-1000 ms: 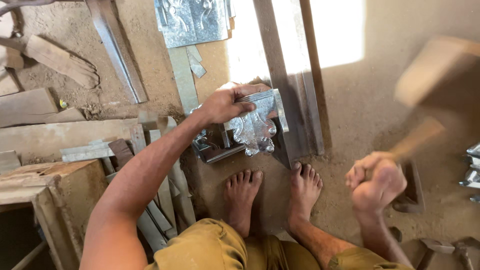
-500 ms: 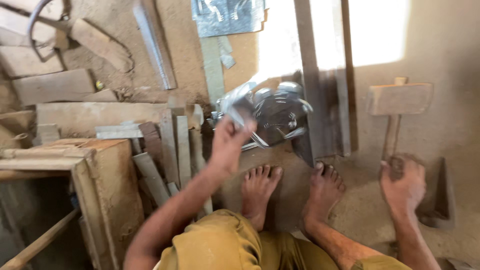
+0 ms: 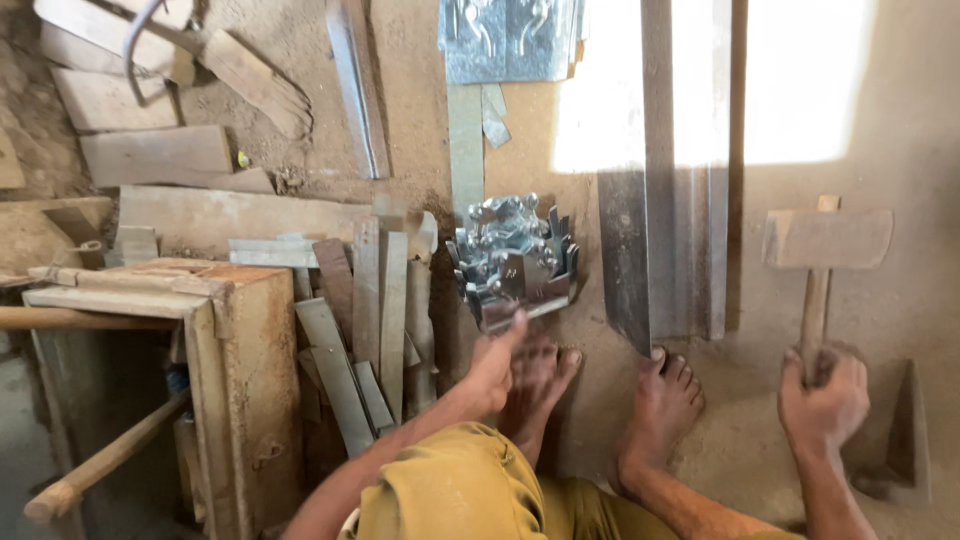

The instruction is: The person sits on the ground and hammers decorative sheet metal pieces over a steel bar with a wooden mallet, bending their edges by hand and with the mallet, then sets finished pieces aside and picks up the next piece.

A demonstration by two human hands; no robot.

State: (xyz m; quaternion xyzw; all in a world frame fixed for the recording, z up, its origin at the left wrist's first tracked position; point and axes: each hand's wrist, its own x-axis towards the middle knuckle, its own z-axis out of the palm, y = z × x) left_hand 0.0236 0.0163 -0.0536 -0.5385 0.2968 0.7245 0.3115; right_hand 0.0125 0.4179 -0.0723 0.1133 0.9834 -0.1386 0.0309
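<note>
A shiny embossed metal piece [image 3: 515, 258] with bent-up edges lies on the sandy ground just ahead of my bare feet [image 3: 600, 385]. My left hand [image 3: 493, 362] hovers just below its near edge, fingers pointing at it, blurred and holding nothing. My right hand [image 3: 823, 398] grips the handle of a wooden mallet [image 3: 822, 250], whose square head rests on the ground at the right.
Long metal angle bars [image 3: 660, 170] run away from my right foot. Flat metal strips [image 3: 365, 320] lie fanned out to the left of the piece. A rusty wooden-topped box [image 3: 190, 340] stands at left, planks [image 3: 160, 150] behind it, and an embossed sheet [image 3: 505, 38] at top.
The mallet swung down from raised and blurred to resting on the ground. My left hand let go of the shiny metal piece and drew back toward my feet.
</note>
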